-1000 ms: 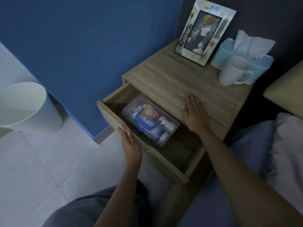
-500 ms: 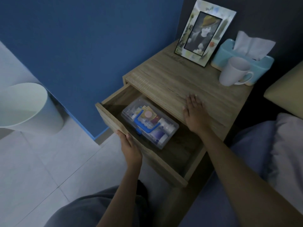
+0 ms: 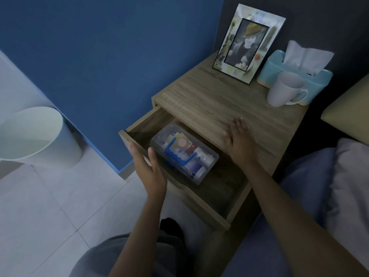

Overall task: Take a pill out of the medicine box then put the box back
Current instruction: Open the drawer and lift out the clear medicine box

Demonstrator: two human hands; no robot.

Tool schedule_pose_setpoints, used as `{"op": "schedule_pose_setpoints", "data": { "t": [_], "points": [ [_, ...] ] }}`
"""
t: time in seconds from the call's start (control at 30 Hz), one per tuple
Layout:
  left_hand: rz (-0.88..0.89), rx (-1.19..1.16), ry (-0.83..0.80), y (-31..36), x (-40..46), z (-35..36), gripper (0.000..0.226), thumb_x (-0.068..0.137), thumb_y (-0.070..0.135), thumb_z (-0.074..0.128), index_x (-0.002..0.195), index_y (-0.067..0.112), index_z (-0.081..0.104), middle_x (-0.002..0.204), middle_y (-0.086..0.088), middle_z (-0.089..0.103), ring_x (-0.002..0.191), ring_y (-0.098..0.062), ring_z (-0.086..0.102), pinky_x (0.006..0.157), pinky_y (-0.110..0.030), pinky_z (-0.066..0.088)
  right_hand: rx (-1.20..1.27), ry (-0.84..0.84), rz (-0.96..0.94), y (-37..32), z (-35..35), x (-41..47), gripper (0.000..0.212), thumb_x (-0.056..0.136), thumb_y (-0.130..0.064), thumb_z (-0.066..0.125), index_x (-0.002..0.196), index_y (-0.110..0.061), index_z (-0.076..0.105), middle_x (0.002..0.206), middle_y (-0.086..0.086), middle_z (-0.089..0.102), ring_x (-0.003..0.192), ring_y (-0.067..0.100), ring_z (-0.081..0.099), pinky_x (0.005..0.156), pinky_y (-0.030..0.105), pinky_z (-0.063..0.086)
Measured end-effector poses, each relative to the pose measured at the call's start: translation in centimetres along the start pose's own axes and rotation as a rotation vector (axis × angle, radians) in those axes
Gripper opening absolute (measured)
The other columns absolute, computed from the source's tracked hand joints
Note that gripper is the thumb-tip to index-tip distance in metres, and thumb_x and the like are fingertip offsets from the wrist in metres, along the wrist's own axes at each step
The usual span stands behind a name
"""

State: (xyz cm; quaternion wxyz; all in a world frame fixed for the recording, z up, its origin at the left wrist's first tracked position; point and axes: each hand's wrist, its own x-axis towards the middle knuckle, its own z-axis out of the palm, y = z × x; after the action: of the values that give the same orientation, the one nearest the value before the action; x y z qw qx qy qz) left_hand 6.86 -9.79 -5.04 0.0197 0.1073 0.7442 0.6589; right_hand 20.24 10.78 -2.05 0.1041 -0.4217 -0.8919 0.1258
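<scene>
A clear plastic medicine box [image 3: 201, 158] with a blue handle lies in the pulled-out drawer [image 3: 211, 214] of a wooden nightstand [image 3: 219, 104]. Small bottles and packets show through its lid. My left hand [image 3: 148, 166] hovers open over the drawer's front edge, thumb just beside the box's near left corner, not holding it. My right hand [image 3: 239, 138] rests flat, fingers spread, on the nightstand top just above the drawer.
On the nightstand's back stand a picture frame [image 3: 247, 45], a teal tissue box [image 3: 295, 76] and a white mug [image 3: 283, 89]. A white bin [image 3: 34, 136] sits on the tiled floor at left. Blue wall behind; bedding [image 3: 343, 186] at right.
My left hand has let go of the drawer's front edge, risen and opened, moving toward the medicine box. The drawer stays pulled out. My right hand has not moved.
</scene>
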Motion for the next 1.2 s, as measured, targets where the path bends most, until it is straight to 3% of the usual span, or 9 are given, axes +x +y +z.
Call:
{"op": "schedule_pose_setpoints", "data": {
  "t": [0.17,0.27,0.43,0.53,0.77,0.9,1.0,1.1,1.2],
  "points": [
    [0.225,0.190,-0.173,3.4,6.6,1.8,0.050,0.100,0.043,0.031,0.137,0.013,0.046,0.136,0.002,0.052,0.127,-0.007,0.045,0.099,-0.001,0.029,0.394,0.223,0.096,-4.5,0.6,-6.5,0.056,0.099,-0.044,0.025,0.140,-0.012,0.042,0.150,0.009,0.042,0.141,0.015,0.035,0.115,0.038,0.033],
    [0.106,0.340,-0.310,2.9,9.0,3.3,0.046,0.101,0.042,0.029,0.113,0.008,0.058,0.108,-0.005,0.061,0.101,-0.015,0.056,0.085,-0.023,0.036,0.546,0.154,0.185,-6.4,1.8,-9.3,0.057,0.097,-0.049,0.025,0.132,-0.015,0.052,0.137,0.006,0.057,0.128,0.013,0.053,0.104,0.037,0.048],
    [-0.075,0.413,-0.490,1.0,10.2,4.4,0.044,0.098,0.046,0.032,0.104,0.012,0.059,0.094,0.001,0.060,0.087,-0.013,0.057,0.084,-0.031,0.041,0.588,0.238,0.220,-7.8,2.8,-9.8,0.045,0.098,-0.042,0.031,0.123,-0.016,0.057,0.137,0.008,0.057,0.130,0.014,0.052,0.104,0.033,0.047],
    [-0.135,0.532,-0.595,0.4,10.6,4.9,0.053,0.096,0.051,0.032,0.087,0.008,0.061,0.077,-0.009,0.064,0.077,-0.025,0.065,0.080,-0.043,0.052,0.600,0.201,0.272,-7.9,3.9,-10.5,0.030,0.097,-0.047,0.029,0.114,-0.038,0.052,0.114,-0.009,0.064,0.104,-0.007,0.059,0.086,0.023,0.055],
    [-0.137,0.703,-0.696,0.2,12.1,5.9,0.060,0.098,0.048,0.029,0.120,0.001,0.057,0.115,-0.022,0.063,0.112,-0.037,0.058,0.097,-0.044,0.042,1.086,0.005,0.756,-7.4,6.4,-7.4,0.052,0.094,-0.048,0.044,0.140,-0.023,0.040,0.129,0.005,0.057,0.105,0.014,0.060,0.080,0.028,0.052],
    [-0.285,0.633,-0.779,0.0,12.2,6.1,0.058,0.096,0.053,0.029,0.101,0.004,0.061,0.099,-0.019,0.065,0.097,-0.030,0.062,0.093,-0.044,0.046,1.325,-0.169,1.122,-8.3,7.2,-5.8,0.052,0.094,-0.046,0.044,0.137,-0.017,0.045,0.115,0.009,0.062,0.099,0.021,0.061,0.077,0.032,0.047],
    [-0.304,0.624,-0.812,0.1,12.5,5.9,0.046,0.098,0.042,0.038,0.110,0.003,0.059,0.108,-0.019,0.063,0.102,-0.029,0.060,0.093,-0.043,0.047,1.339,-0.209,1.149,-8.6,7.1,-5.9,0.046,0.095,-0.046,0.043,0.128,-0.016,0.051,0.093,0.003,0.062,0.083,0.014,0.061,0.062,0.028,0.042],
    [-0.262,0.695,-0.825,0.3,12.7,5.2,0.035,0.098,0.028,0.045,0.114,0.001,0.059,0.111,-0.020,0.064,0.104,-0.030,0.061,0.094,-0.042,0.049,1.334,-0.198,1.128,-9.0,7.0,-6.6,0.045,0.095,-0.046,0.042,0.129,-0.017,0.050,0.102,0.007,0.064,0.091,0.019,0.063,0.071,0.032,0.046],
    [-0.179,0.727,-0.819,1.3,12.8,4.7,0.044,0.098,0.038,0.041,0.105,-0.001,0.062,0.084,-0.011,0.066,0.080,-0.020,0.063,0.073,-0.029,0.048,1.367,-0.160,1.102,-9.9,6.5,-7.4,0.049,0.095,-0.045,0.043,0.138,-0.021,0.043,0.117,0.009,0.061,0.098,0.021,0.060,0.080,0.035,0.045]
  ]
}}
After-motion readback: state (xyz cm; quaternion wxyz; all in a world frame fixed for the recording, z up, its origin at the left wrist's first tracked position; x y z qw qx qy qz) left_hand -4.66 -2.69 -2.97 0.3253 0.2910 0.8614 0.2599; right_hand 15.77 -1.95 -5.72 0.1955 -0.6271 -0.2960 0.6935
